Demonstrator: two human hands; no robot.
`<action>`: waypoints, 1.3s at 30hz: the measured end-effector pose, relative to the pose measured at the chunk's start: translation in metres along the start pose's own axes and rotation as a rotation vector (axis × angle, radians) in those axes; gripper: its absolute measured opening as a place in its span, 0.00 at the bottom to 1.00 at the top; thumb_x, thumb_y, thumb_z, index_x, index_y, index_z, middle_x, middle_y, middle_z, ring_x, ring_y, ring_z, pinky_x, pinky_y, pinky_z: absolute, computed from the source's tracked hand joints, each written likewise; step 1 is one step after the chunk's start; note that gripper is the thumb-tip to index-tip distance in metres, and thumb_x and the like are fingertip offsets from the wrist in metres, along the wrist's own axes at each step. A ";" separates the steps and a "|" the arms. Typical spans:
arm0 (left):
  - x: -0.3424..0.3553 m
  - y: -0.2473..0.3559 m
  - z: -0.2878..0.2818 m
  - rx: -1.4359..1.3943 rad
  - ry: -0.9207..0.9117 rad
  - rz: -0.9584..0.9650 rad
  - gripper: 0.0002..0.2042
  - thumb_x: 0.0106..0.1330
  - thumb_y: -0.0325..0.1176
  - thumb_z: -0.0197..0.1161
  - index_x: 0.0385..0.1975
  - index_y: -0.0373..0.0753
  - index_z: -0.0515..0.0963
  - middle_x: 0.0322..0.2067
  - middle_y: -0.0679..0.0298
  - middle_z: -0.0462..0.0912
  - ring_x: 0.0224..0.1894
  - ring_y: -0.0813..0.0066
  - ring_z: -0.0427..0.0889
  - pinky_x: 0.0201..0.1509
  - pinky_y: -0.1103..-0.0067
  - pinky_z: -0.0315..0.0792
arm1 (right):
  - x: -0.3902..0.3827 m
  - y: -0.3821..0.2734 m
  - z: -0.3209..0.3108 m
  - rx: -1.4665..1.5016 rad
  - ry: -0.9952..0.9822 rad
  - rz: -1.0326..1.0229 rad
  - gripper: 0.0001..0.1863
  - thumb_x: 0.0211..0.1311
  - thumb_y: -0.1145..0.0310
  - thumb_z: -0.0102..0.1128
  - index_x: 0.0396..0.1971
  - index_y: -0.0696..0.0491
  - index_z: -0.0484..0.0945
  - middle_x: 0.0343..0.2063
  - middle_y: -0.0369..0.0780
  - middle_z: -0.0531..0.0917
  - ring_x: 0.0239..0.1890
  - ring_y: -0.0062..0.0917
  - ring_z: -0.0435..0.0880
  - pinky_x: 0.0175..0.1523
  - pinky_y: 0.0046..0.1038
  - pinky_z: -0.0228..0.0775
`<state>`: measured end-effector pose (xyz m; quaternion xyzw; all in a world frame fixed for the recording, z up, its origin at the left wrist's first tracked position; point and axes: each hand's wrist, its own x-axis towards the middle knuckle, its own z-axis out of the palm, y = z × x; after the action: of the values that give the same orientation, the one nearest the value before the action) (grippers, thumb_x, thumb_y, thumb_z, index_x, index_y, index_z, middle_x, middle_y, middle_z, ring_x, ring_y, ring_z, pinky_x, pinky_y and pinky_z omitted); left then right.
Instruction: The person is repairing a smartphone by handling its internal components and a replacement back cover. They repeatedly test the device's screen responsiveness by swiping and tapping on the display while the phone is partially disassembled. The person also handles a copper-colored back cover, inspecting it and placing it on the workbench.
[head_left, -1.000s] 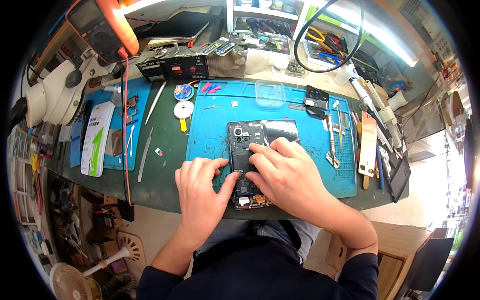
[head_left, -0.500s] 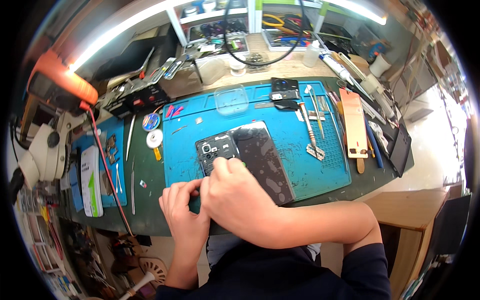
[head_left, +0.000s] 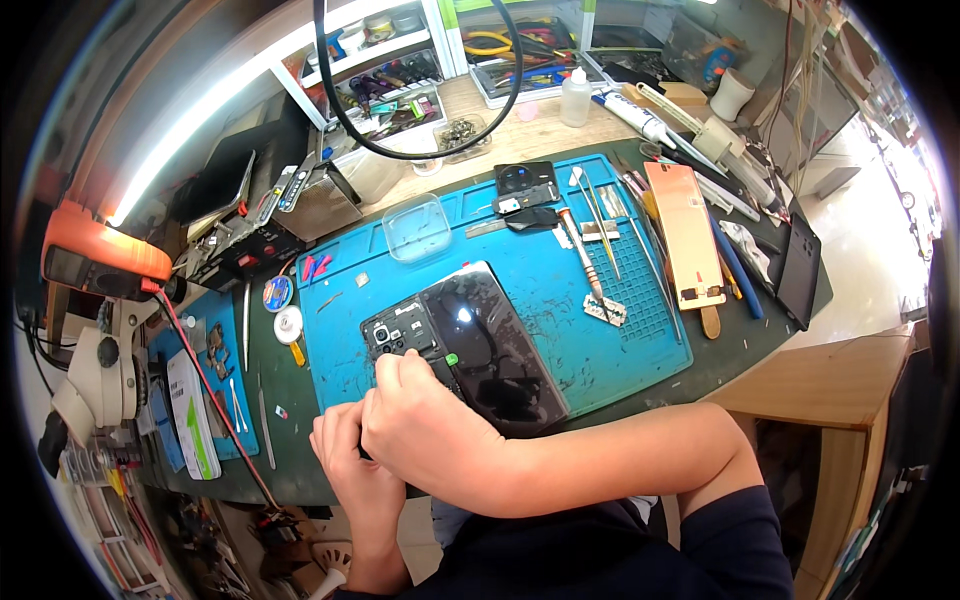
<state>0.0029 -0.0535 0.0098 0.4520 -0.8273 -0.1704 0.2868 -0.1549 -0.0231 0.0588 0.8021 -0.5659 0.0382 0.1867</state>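
Opened phone (head_left: 400,322), black, innards and camera block showing, at roughly 8 o'clock on the blue mat (head_left: 640,370); its near end is covered by the hands. Dark glossy screen (head_left: 500,350) alongside at its 3 o'clock, edges meeting in view, can't tell if attached; smudgy, with a light reflection. Small green tab (head_left: 451,359) at the border between them. Right hand (head_left: 425,420) over the phone's lower part, knuckles up, fingers curled and pressed together; can't tell if it pinches anything, fingertips hidden. Left hand (head_left: 352,465) at 7 o'clock from the phone, fingers bent, partly behind the right hand; can't tell whether it grips anything. Other stuff, clock taken from the phone: clear tray (head_left: 418,230) at 12; black phone parts (head_left: 525,187) at 1; metal-handled tool (head_left: 580,250) at 2, tip near a razor blade (head_left: 605,310) at 3; peach-coloured panel (head_left: 685,235) further out at 2, past the mat edge; pink bits (head_left: 316,267) at 10; white spool (head_left: 288,325) between 9 and 10, just off the mat; cotton swabs (head_left: 238,405) at 8, white-and-green box (head_left: 193,415) beyond them; orange meter (head_left: 105,250) far out between 9 and 10, red lead (head_left: 205,365) running down from it.
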 end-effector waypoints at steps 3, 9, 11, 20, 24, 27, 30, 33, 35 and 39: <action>-0.002 -0.004 0.002 0.030 0.005 0.009 0.12 0.58 0.27 0.74 0.41 0.36 0.83 0.38 0.64 0.82 0.45 0.61 0.77 0.53 0.67 0.65 | 0.001 0.001 -0.006 -0.087 0.055 0.042 0.08 0.52 0.71 0.68 0.19 0.54 0.78 0.18 0.33 0.71 0.31 0.26 0.71 0.39 0.28 0.66; 0.001 0.002 0.000 0.025 -0.002 0.005 0.13 0.58 0.28 0.75 0.42 0.35 0.82 0.38 0.63 0.81 0.44 0.60 0.77 0.52 0.66 0.66 | 0.005 -0.010 -0.004 -0.132 -0.042 0.032 0.04 0.54 0.76 0.67 0.25 0.57 0.80 0.21 0.38 0.78 0.28 0.26 0.70 0.37 0.32 0.63; 0.002 0.001 0.000 0.031 -0.008 0.007 0.13 0.58 0.28 0.75 0.42 0.35 0.82 0.38 0.63 0.81 0.44 0.60 0.77 0.52 0.66 0.66 | 0.005 -0.010 -0.005 -0.136 -0.043 0.044 0.03 0.54 0.76 0.66 0.25 0.57 0.80 0.21 0.38 0.77 0.28 0.26 0.70 0.36 0.33 0.61; 0.002 -0.001 -0.002 0.077 -0.028 0.021 0.15 0.60 0.30 0.72 0.47 0.38 0.85 0.40 0.65 0.84 0.44 0.65 0.78 0.54 0.69 0.67 | 0.006 -0.012 -0.005 -0.118 -0.055 0.050 0.04 0.54 0.77 0.66 0.29 0.57 0.79 0.29 0.49 0.88 0.28 0.27 0.71 0.36 0.34 0.63; 0.002 0.000 -0.002 0.029 -0.025 0.005 0.15 0.57 0.29 0.75 0.43 0.36 0.83 0.38 0.63 0.81 0.44 0.61 0.76 0.53 0.67 0.66 | 0.005 -0.010 -0.004 -0.167 -0.033 0.057 0.04 0.55 0.75 0.66 0.28 0.60 0.84 0.23 0.40 0.79 0.28 0.25 0.69 0.34 0.30 0.57; 0.001 0.000 -0.002 0.043 -0.030 -0.001 0.15 0.57 0.29 0.75 0.43 0.36 0.84 0.39 0.63 0.81 0.44 0.61 0.76 0.53 0.67 0.66 | 0.005 -0.009 -0.002 -0.181 -0.019 0.045 0.06 0.55 0.75 0.67 0.29 0.63 0.87 0.20 0.35 0.76 0.29 0.24 0.69 0.32 0.28 0.54; 0.001 -0.001 -0.001 0.039 -0.023 0.007 0.14 0.58 0.29 0.75 0.44 0.36 0.84 0.39 0.63 0.81 0.44 0.61 0.76 0.53 0.67 0.66 | 0.005 -0.010 -0.002 -0.180 -0.015 0.049 0.07 0.55 0.74 0.67 0.29 0.63 0.87 0.21 0.36 0.78 0.29 0.24 0.70 0.32 0.28 0.54; 0.002 0.000 -0.001 0.036 -0.021 0.011 0.14 0.59 0.29 0.74 0.44 0.36 0.84 0.39 0.63 0.82 0.44 0.61 0.76 0.53 0.67 0.66 | 0.005 -0.010 -0.003 -0.173 -0.017 0.055 0.07 0.55 0.74 0.66 0.29 0.63 0.87 0.21 0.37 0.78 0.29 0.24 0.70 0.32 0.28 0.54; 0.002 -0.001 -0.001 0.036 -0.017 0.014 0.14 0.59 0.29 0.74 0.44 0.36 0.84 0.39 0.63 0.82 0.45 0.61 0.76 0.53 0.67 0.66 | 0.005 -0.009 -0.005 -0.172 -0.012 0.055 0.07 0.56 0.74 0.66 0.29 0.63 0.86 0.21 0.37 0.78 0.29 0.25 0.70 0.32 0.28 0.54; 0.001 -0.002 -0.001 0.040 -0.022 0.006 0.14 0.58 0.29 0.74 0.44 0.36 0.84 0.39 0.63 0.82 0.45 0.61 0.77 0.53 0.67 0.66 | 0.005 -0.008 -0.005 -0.172 0.006 0.057 0.06 0.56 0.74 0.66 0.28 0.62 0.86 0.20 0.36 0.77 0.28 0.24 0.69 0.32 0.28 0.54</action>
<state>0.0045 -0.0559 0.0099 0.4532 -0.8351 -0.1578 0.2689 -0.1451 -0.0232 0.0625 0.7666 -0.5891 -0.0030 0.2554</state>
